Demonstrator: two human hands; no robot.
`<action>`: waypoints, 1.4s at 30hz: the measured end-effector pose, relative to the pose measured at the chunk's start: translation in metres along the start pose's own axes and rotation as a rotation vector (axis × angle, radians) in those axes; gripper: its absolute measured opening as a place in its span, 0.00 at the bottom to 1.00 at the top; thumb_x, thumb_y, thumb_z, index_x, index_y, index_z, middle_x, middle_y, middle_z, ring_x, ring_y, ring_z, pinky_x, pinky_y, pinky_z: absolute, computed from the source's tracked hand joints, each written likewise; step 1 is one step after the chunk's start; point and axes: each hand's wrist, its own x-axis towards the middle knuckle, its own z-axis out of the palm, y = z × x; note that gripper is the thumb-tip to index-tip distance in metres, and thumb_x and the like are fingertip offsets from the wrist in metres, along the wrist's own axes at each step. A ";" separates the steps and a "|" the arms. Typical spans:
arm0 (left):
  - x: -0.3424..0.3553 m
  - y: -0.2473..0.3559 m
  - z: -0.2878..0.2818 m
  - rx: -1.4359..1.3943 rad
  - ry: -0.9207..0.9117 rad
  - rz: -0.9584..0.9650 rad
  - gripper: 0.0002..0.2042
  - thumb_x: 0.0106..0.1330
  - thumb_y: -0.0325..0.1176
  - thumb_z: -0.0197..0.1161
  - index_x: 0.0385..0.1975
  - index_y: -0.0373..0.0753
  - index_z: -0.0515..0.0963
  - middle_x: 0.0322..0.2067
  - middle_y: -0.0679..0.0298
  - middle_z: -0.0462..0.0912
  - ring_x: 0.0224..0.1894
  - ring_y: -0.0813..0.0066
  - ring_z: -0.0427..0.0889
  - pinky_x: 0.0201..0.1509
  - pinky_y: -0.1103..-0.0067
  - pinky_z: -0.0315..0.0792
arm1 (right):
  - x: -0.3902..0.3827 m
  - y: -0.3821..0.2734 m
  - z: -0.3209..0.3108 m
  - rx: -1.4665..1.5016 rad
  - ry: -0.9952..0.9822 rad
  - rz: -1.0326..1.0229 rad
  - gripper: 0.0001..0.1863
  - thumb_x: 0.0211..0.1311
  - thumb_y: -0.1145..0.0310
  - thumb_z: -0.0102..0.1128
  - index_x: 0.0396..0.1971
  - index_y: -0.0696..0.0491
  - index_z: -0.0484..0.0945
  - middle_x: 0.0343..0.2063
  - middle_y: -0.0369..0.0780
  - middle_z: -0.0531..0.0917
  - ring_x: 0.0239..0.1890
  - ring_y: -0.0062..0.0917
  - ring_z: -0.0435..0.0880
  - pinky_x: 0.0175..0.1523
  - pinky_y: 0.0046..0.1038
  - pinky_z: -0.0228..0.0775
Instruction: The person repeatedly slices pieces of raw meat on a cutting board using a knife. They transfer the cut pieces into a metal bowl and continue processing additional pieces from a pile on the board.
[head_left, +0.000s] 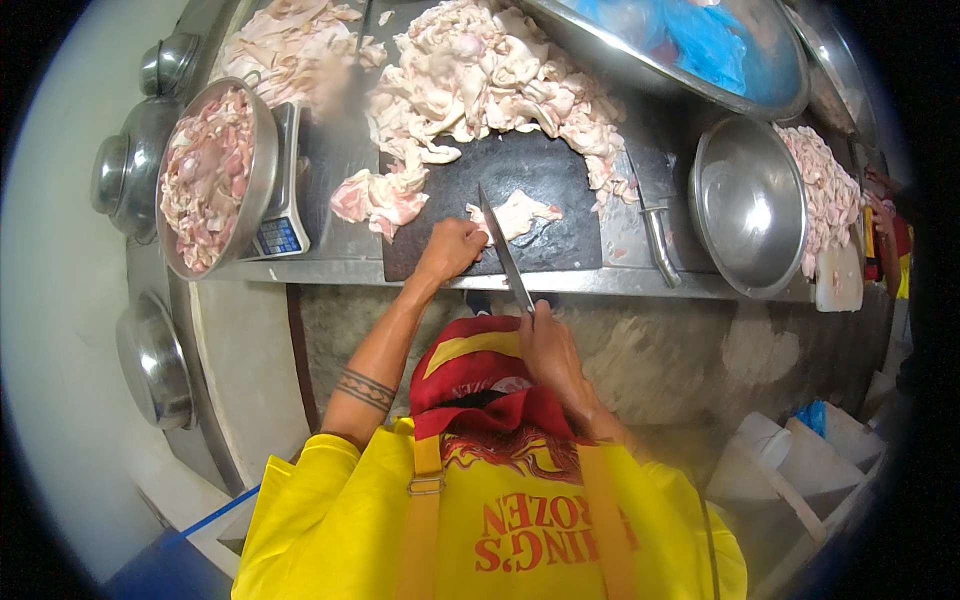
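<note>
My right hand is closed round the handle of a long kitchen knife. Its blade slants up and away over a black cutting board, crossing the left part of a small pale piece of raw chicken skin. On the left of the blade, my left hand has its fingers curled at that piece's edge, pressing it to the board. A pinkish raw piece lies at the board's left edge. Beyond the board rises a large heap of raw chicken skin.
A steel bowl of raw pieces sits on a scale at left. To the right lie a second knife, an empty steel bowl and more raw pieces. A big basin with blue plastic stands far right.
</note>
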 end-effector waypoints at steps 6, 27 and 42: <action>-0.010 -0.005 0.010 0.121 0.009 0.111 0.17 0.63 0.39 0.60 0.26 0.27 0.81 0.24 0.39 0.81 0.29 0.41 0.84 0.37 0.61 0.77 | 0.024 -0.023 0.044 -0.012 0.173 -0.049 0.13 0.76 0.63 0.46 0.42 0.59 0.66 0.27 0.61 0.83 0.34 0.63 0.81 0.40 0.61 0.71; -0.028 -0.036 -0.024 0.259 0.082 0.121 0.17 0.64 0.39 0.58 0.30 0.27 0.83 0.30 0.34 0.81 0.36 0.34 0.83 0.46 0.52 0.76 | 0.034 -0.033 0.056 -0.101 0.256 -0.125 0.14 0.76 0.61 0.45 0.39 0.58 0.70 0.25 0.61 0.82 0.31 0.62 0.82 0.37 0.61 0.72; -0.042 -0.035 -0.005 0.274 0.081 0.065 0.15 0.63 0.38 0.59 0.28 0.30 0.85 0.27 0.35 0.82 0.33 0.36 0.84 0.41 0.51 0.78 | 0.025 -0.045 0.066 -0.271 0.116 -0.124 0.13 0.76 0.63 0.44 0.42 0.59 0.68 0.26 0.62 0.82 0.32 0.63 0.83 0.39 0.62 0.72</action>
